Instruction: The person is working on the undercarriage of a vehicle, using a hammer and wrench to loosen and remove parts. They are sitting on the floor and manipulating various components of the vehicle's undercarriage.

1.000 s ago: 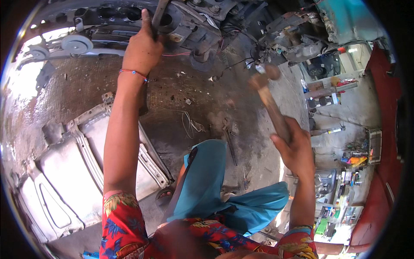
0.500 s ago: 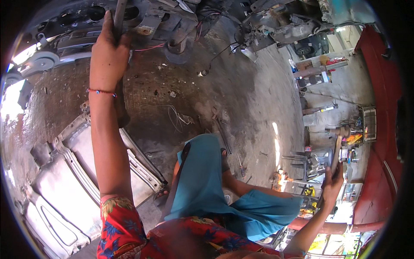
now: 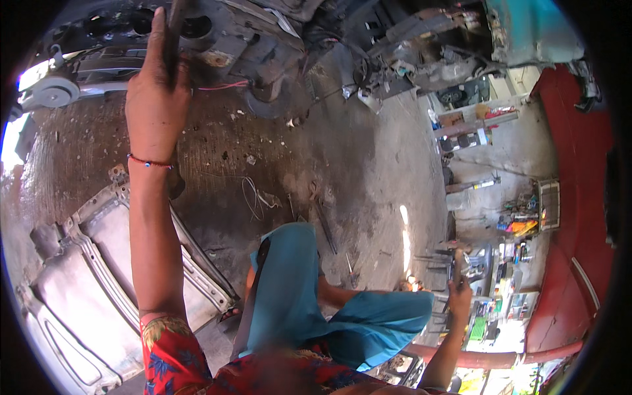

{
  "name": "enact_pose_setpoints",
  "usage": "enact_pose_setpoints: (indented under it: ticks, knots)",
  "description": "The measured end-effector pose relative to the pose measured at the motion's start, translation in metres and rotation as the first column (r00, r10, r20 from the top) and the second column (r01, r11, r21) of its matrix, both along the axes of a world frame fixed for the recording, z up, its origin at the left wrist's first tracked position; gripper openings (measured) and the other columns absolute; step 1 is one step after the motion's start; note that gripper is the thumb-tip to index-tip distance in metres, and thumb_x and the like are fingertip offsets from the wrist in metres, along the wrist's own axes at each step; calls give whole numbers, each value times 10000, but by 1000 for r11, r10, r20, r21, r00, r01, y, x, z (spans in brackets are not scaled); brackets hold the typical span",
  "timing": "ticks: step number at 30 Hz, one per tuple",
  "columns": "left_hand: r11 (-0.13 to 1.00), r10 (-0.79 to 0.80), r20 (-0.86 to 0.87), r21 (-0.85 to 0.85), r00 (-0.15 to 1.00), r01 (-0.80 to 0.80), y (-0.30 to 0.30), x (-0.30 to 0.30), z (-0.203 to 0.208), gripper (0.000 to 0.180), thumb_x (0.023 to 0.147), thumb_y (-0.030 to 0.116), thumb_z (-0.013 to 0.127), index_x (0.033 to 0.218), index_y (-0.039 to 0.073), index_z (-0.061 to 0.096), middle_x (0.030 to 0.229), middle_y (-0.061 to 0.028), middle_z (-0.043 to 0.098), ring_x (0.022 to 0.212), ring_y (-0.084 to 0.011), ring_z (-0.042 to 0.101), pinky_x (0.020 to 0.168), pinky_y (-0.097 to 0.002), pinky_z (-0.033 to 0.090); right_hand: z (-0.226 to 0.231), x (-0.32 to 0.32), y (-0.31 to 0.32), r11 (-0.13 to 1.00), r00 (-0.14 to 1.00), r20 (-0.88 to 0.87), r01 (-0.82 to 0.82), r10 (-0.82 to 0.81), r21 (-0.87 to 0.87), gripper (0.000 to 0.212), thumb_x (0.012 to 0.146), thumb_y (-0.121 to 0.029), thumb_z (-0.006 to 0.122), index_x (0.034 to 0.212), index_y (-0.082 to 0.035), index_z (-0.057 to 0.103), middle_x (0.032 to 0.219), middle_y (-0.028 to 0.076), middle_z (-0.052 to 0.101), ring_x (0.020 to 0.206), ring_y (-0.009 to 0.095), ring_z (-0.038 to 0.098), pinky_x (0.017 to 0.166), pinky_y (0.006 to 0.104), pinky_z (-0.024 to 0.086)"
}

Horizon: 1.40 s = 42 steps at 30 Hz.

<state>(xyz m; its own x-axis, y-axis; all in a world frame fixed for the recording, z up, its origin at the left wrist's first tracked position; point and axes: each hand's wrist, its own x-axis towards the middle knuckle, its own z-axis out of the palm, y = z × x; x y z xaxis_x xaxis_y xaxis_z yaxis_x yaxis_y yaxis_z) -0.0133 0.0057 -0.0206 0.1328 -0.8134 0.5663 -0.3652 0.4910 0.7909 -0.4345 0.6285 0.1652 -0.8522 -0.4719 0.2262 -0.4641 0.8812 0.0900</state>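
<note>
My left hand (image 3: 157,108) reaches up to the top left, closed around a dark metal bar (image 3: 174,36) with the index finger stretched along it. The bar's upper end leaves the picture by the bare front body of a car (image 3: 247,56), dark and dirty. Low on the right, my right hand (image 3: 459,299) grips a hammer (image 3: 459,263) by its handle, held away from the car. The hammer's head is small and hard to make out against the cluttered background.
A pale car hood panel (image 3: 108,280) lies on the floor at the left. Loose wire (image 3: 250,197) and a long tool (image 3: 324,220) lie on the stained concrete near my knees. A red panel (image 3: 573,197) stands at the right, with cluttered shelves (image 3: 507,263) beside it.
My right hand has swung the hammer left and inward, toward my knees. The left hand keeps its hold on the bar; the whole view has shifted slightly.
</note>
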Motion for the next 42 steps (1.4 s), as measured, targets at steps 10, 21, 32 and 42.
enact_pose_setpoints:
  ticks: [10,21,32,42]
  knots:
    - [986,54,339,128,939,-103,-13,10,14,864,1017,176,598,1706,267,83,773,-257,712,709,-482,697,611,-587,530,-99,-101,22,835,969,-7,217,-248,506,622,799,-458,804,1218,-11,697,1141,302,728,1103,491,693,946,550,552]
    - [980,55,365,158,929,-120,-16,11,18,945,984,146,615,1714,204,17,685,-227,685,624,-452,679,565,-559,518,-102,-106,40,829,943,115,211,-311,518,575,653,-387,818,1084,-14,745,1132,262,751,1100,439,718,947,519,563]
    - [964,21,384,238,923,-121,-12,12,21,1004,949,118,633,1711,278,-1,759,-254,707,725,-476,700,637,-574,526,-102,-97,19,884,961,150,146,-234,443,502,730,-378,834,1077,-33,723,1133,276,737,1086,458,709,920,552,559]
    - [978,-23,254,205,967,-30,-3,8,36,837,1039,160,579,1702,214,70,943,-311,733,882,-537,693,711,-594,522,-63,-53,-5,974,998,28,53,-61,220,387,794,-283,848,1029,-18,694,977,269,737,955,479,708,818,574,543]
